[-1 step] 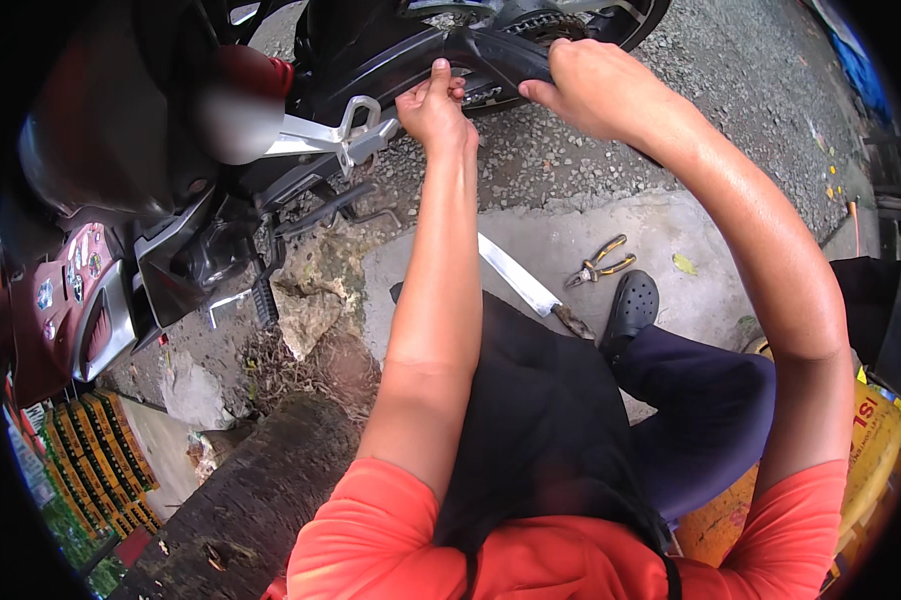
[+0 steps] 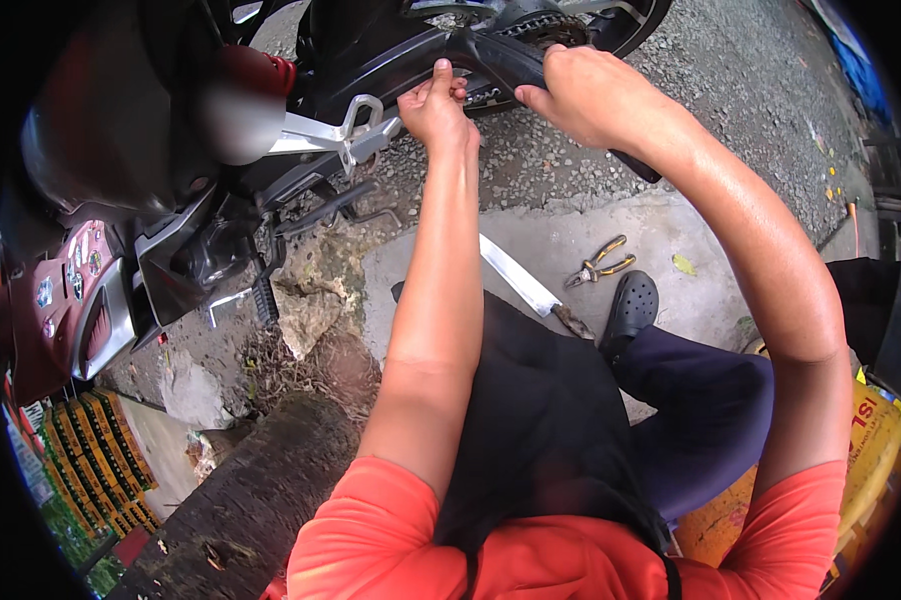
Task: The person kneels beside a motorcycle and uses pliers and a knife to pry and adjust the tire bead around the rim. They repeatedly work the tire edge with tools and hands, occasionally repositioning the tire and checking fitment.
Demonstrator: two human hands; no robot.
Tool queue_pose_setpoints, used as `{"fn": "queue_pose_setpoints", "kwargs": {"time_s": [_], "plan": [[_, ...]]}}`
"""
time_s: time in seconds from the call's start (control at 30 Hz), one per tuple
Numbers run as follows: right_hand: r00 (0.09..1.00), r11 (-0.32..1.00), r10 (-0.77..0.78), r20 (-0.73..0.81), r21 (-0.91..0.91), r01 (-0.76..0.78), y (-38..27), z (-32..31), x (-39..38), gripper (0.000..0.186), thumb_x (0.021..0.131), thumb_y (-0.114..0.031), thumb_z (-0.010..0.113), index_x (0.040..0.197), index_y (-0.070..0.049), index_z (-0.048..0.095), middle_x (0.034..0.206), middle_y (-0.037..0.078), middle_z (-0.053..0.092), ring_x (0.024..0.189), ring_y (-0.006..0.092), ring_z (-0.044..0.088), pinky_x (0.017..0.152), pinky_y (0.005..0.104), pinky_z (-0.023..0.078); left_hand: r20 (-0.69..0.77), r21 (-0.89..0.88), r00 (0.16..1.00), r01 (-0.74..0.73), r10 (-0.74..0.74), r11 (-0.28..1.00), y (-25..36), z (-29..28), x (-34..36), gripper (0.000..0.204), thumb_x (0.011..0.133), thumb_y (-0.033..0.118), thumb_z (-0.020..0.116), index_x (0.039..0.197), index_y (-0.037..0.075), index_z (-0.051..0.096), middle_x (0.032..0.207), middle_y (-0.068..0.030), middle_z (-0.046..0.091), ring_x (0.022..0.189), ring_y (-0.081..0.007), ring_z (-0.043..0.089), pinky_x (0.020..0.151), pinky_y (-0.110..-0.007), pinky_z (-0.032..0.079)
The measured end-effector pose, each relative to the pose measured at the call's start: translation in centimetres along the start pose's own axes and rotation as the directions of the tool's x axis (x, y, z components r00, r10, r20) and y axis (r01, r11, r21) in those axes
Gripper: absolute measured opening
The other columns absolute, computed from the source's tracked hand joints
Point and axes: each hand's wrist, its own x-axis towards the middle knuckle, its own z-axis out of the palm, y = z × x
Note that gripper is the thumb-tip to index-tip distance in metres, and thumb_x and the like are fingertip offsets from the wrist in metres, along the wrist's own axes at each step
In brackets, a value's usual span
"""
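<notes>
My right hand [image 2: 601, 95] is wrapped round a long black plastic chain cover [image 2: 508, 58] beside the motorcycle's wheel. The far end of the cover sticks out below my right wrist. My left hand [image 2: 437, 108] is at the cover's inner part, fingers curled and thumb pointing up; what lies inside those fingers is hidden. Behind the cover show the chain and sprocket [image 2: 556, 32]. On the concrete below lie a long-bladed knife [image 2: 519, 272] with a worn handle and yellow-and-black pliers [image 2: 599, 262], their jaws toward the knife.
A silver footrest bracket [image 2: 346, 140] juts out close to my left hand. The motorcycle's body [image 2: 101, 290] fills the left side. Rocks [image 2: 306, 315] and a dark log [image 2: 261, 480] lie lower left. My shoe [image 2: 632, 308] stands beside the pliers; gravel [image 2: 731, 110] spreads at right.
My right hand has shifted slightly left and down with the chain cover. More of the sprocket shows, and the cover's end now appears under my wrist. My left hand has barely moved.
</notes>
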Motion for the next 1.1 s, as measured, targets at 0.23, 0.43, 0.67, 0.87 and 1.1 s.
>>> {"fn": "queue_pose_setpoints", "kwargs": {"time_s": [0.23,0.43,0.67,0.87,1.1], "plan": [[0.975,0.828,0.185,0.121,0.516,-0.221,-3.7,1.6,0.0,0.059,0.094,-0.040,0.065,0.106,0.017,0.057,0.097,0.035,0.068,0.099,0.0434,0.070,0.088,0.0465,0.054,-0.068,-0.007,0.997,-0.025,0.025,1.000,-0.3,0.8,0.6,0.025,0.089,0.005,0.076,0.080,0.001,0.053,0.065,-0.0091,0.061,0.051,-0.0128,0.054,0.047,-0.024,0.043],[0.894,0.639,0.440,-0.084,0.729,-0.246,-8.8,6.6,0.8,0.056,0.095,-0.032,0.066,0.113,0.019,0.052,0.105,0.038,0.065,0.104,0.0468,0.067,0.090,0.0466,0.053,0.097,0.065,0.994,-0.065,0.059,0.996,-0.2,-0.3,1.2,0.021,0.093,0.005,0.071,0.078,0.002,0.057,0.066,-0.0049,0.063,0.051,-0.0107,0.055,0.046,-0.026,0.046],[0.878,0.759,0.451,-0.163,0.587,-0.281,-6.0,6.9,-1.0,0.063,0.087,-0.036,0.073,0.123,0.013,0.057,0.105,0.034,0.067,0.104,0.0442,0.067,0.091,0.0474,0.053,0.057,0.141,0.997,0.044,-0.052,0.989,0.6,-0.5,0.6,0.016,0.091,0.009,0.074,0.083,0.002,0.062,0.072,-0.0062,0.068,0.057,-0.0105,0.060,0.049,-0.023,0.044],[0.986,0.991,0.132,-0.102,0.036,-0.129,0.3,2.6,-2.4,0.078,0.079,-0.031,0.082,0.137,0.007,0.046,0.099,0.028,0.070,0.100,0.0409,0.069,0.087,0.0479,0.054,0.095,0.161,0.988,0.101,-0.117,0.982,0.9,-1.6,0.7,0.029,0.094,0.017,0.073,0.105,-0.005,0.059,0.092,-0.0125,0.068,0.078,-0.0204,0.069,0.059,-0.025,0.053],[0.973,0.985,0.159,-0.167,0.085,-0.147,0.9,1.5,-4.2,0.045,0.080,-0.024,0.079,0.101,0.008,0.056,0.088,0.028,0.070,0.090,0.0444,0.070,0.080,0.0483,0.056,0.257,0.406,0.863,0.313,-0.436,0.859,4.9,1.4,-8.6,0.084,0.094,0.054,0.068,0.146,-0.002,0.033,0.130,-0.0211,0.056,0.090,-0.0255,0.068,0.072,-0.038,0.057]]}}
